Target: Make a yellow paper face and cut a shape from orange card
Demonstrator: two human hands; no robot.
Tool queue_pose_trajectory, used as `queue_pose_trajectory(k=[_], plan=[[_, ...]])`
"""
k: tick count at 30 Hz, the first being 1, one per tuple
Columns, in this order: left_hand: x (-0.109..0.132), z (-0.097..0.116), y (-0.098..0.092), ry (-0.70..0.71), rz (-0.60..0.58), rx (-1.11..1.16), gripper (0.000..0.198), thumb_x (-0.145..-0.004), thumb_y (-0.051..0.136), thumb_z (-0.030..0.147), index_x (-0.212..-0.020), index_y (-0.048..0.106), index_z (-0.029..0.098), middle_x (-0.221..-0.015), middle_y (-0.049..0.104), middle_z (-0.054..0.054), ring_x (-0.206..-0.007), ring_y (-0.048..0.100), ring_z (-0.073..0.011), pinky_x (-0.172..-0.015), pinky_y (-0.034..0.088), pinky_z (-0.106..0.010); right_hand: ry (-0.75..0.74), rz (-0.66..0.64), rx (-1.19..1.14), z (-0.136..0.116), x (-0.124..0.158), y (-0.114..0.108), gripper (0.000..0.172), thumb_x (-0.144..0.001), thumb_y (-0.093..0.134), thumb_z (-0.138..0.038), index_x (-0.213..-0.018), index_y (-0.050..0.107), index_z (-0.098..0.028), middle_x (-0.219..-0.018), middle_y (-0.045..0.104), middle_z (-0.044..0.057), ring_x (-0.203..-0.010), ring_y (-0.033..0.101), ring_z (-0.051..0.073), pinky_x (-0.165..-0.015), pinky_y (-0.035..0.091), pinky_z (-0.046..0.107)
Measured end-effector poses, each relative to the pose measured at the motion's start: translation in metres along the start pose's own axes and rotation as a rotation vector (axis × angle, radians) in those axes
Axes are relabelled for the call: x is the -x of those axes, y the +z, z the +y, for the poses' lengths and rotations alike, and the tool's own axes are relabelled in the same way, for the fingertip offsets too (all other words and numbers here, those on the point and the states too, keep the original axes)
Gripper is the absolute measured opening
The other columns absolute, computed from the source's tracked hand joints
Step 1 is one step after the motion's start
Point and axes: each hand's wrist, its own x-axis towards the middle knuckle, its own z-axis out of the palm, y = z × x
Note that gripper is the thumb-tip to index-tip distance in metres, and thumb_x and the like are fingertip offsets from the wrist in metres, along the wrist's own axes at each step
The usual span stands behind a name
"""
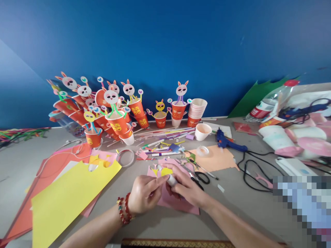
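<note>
My right hand [184, 187] is closed around a small white rounded piece [172, 180], whose exact kind I cannot make out. My left hand [144, 193], with red bead bracelets on the wrist, is curled, its index finger reaching to that piece. Whether its other fingers hold anything is hidden. Under both hands lies a sheet of pink paper [190, 205], with yellow paper scraps [167, 171] on it. Black-handled scissors [202, 177] lie just right of my right hand, partly covered.
Yellow paper [74, 199] lies at left, beside a tape roll [126, 158]. Red cups with rabbit figures [179, 111] stand along the blue wall, near stacked cups [197, 112]. A blue glue gun [229, 141] trails a black cable at right. Markers [165, 154] and scraps fill the middle.
</note>
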Motion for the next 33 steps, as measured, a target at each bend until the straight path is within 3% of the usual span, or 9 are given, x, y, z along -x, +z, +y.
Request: queue_pose_trajectory(k=[5, 16, 22, 33], plan=[[0.0007, 0.0029, 0.0047, -0.114, 0.01, 0.126, 0.038, -0.089, 0.046, 0.006, -0.122, 0.064, 0.016, -0.053, 0.048, 0.006, -0.046, 0.04, -0.0083, -0.05, 0.032, -0.019, -0.023, 0.023, 0.124, -0.0049, 0.0033, -0.0007, 0.07, -0.078, 0.042, -0.01, -0.146, 0.032, -0.021, -0.073, 0.053, -0.004, -0.058, 0.045, 0.01, -0.055, 0.039, 0.023], [0.0055, -0.002, 0.0093, -0.146, -0.019, 0.152, 0.041, -0.089, 0.046, 0.005, -0.125, 0.063, 0.017, -0.053, 0.045, 0.007, -0.045, 0.035, -0.0078, -0.05, 0.029, -0.018, -0.101, 0.062, 0.413, -0.0081, 0.0049, -0.0016, 0.07, -0.081, 0.038, -0.009, -0.149, 0.029, -0.025, -0.071, 0.046, -0.006, -0.062, 0.045, 0.012, -0.063, 0.039, 0.026], [0.0054, -0.0028, 0.0096, -0.164, -0.034, 0.147, 0.041, -0.09, 0.045, 0.007, -0.126, 0.062, 0.017, -0.053, 0.047, 0.006, -0.045, 0.036, -0.0078, -0.05, 0.028, -0.018, -0.14, 0.096, 0.537, -0.0075, 0.0056, -0.0011, 0.069, -0.083, 0.039, -0.011, -0.15, 0.028, -0.024, -0.078, 0.052, -0.002, -0.073, 0.05, 0.017, -0.074, 0.04, 0.031], [0.0086, 0.0022, 0.0086, -0.194, -0.027, 0.217, 0.042, -0.09, 0.047, 0.007, -0.127, 0.063, 0.015, -0.053, 0.049, 0.006, -0.045, 0.04, -0.0066, -0.051, 0.034, -0.015, -0.128, 0.088, 0.473, -0.007, 0.0036, -0.0028, 0.07, -0.084, 0.039, -0.011, -0.151, 0.026, -0.024, -0.072, 0.05, -0.004, -0.065, 0.045, 0.015, -0.068, 0.04, 0.029]])
